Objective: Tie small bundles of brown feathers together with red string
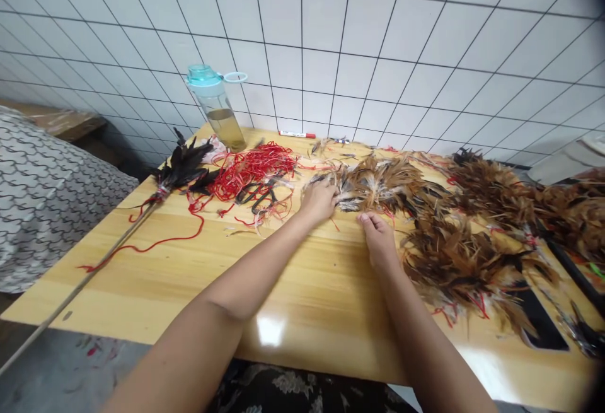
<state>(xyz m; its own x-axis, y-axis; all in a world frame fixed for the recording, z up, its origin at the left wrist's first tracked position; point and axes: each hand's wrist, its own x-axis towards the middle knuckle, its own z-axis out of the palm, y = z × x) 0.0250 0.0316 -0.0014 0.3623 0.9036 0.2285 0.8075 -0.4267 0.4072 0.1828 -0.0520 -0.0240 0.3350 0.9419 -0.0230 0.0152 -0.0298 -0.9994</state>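
Note:
A long bunch of brown and black rooster feathers (pixel 378 186) strung on red thread lies across the wooden table (pixel 142 280). My left hand (pixel 319 202) is closed over the bunch's left end. Just below the feathers, my right hand (pixel 375 236) rests with its fingertips drawn together; whether they pinch anything is too small to tell. More brown feathers (pixel 466 268) are heaped to the right. Left of my hands lie a tangle of red thread (pixel 253 173) and black-handled scissors (pixel 259 198), partly under the thread.
A feather duster (pixel 182 170) with black feathers on a long stick (pixel 89 271) extends past the table's left edge. A water bottle (pixel 215 107) and marker (pixel 297 134) stand near the white tiled wall (pixel 359 41). A black phone (pixel 543 318) lies at right.

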